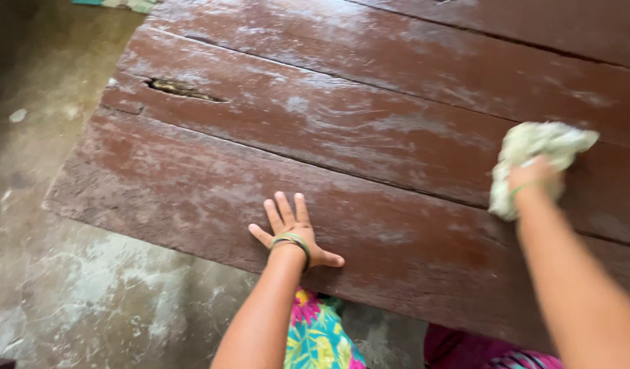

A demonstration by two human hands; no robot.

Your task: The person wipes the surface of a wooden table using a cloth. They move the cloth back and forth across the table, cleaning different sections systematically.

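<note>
A low platform of dark red-brown wooden planks [370, 130] fills most of the view, its surface streaked with pale dust. My left hand [292, 231] lies flat on the near plank with fingers spread, holding nothing; green and yellow bangles circle its wrist. My right hand [533, 179] presses a crumpled pale greenish-white cloth [533, 154] against the planks at the right, fingers closed over it.
A long splintered gap [182, 89] breaks the plank at the left. Rough grey concrete floor [62, 287] lies left of and below the platform's edge. Bright floral fabric [318, 338] of my clothing shows below the near edge.
</note>
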